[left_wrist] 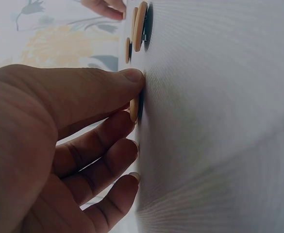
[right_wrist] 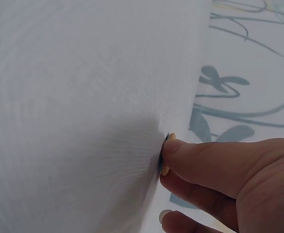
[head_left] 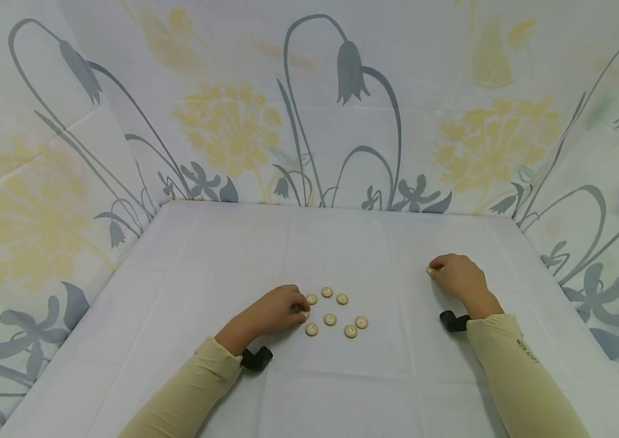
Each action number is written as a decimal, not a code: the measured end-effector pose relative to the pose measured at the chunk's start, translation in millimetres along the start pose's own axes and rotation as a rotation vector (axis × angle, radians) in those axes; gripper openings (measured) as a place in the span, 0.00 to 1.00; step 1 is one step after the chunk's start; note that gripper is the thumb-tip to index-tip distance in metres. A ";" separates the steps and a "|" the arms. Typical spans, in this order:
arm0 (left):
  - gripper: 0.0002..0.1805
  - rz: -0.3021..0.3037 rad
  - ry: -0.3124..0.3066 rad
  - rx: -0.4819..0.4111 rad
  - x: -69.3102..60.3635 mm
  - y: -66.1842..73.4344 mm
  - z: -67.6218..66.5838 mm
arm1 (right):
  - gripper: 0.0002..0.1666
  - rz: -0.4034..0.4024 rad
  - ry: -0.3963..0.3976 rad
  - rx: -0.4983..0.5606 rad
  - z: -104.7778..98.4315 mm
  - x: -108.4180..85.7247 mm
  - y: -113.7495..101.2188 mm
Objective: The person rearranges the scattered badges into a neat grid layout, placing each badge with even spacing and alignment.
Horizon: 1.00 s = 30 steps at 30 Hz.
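Several round, pale wooden buttons, one of them a button [head_left: 329, 319] at the middle, lie in a loose group on the white cloth. At the group's left edge my left hand [head_left: 273, 310] pinches a button [head_left: 305, 314] between thumb and finger; the left wrist view shows this button [left_wrist: 134, 110] on edge beside the thumb, partly covered. Well to the right of the group, my right hand [head_left: 459, 280] pinches another button [head_left: 429, 270] low over the cloth. In the right wrist view that button [right_wrist: 172, 138] is mostly hidden by the thumb.
White cloth [head_left: 337, 401] covers the table. Patterned fabric [head_left: 320, 152] with grey and yellow flowers stands behind it and at both sides. A black wrist device [head_left: 256, 359] sits on the left wrist and another [head_left: 454, 321] on the right.
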<state>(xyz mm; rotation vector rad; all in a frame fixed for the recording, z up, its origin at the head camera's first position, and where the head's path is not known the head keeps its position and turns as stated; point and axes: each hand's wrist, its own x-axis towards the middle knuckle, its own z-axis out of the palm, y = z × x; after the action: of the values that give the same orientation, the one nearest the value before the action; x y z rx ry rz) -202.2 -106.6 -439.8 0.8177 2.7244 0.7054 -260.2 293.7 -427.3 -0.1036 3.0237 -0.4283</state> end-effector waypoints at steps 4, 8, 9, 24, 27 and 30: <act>0.07 -0.002 0.000 -0.001 0.0 0.8 -1.3 | 0.20 -0.001 0.000 0.001 1.6 0.9 0.9; 0.07 0.003 0.003 -0.002 -0.1 1.1 -2.0 | 0.20 0.002 0.003 0.001 2.2 1.1 0.7; 0.07 0.005 0.004 -0.003 -0.2 1.0 -2.0 | 0.20 0.003 0.001 0.000 2.1 1.0 0.4; 0.07 0.003 0.008 -0.011 -0.1 -1.1 1.2 | 0.21 0.001 -0.015 -0.007 -1.4 -2.7 -12.4; 0.07 0.003 0.007 -0.009 -0.1 -0.6 0.6 | 0.21 -0.007 -0.028 0.000 -2.6 -4.0 -17.1; 0.07 0.000 0.004 -0.014 -0.4 0.1 0.0 | 0.21 -0.018 -0.037 0.006 -2.7 -5.8 -21.6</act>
<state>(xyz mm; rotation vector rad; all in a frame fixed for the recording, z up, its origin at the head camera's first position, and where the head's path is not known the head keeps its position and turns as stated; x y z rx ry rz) -201.8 -106.7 -439.7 0.8143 2.7200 0.7268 -253.5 274.2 -418.2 -0.1366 2.9873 -0.4327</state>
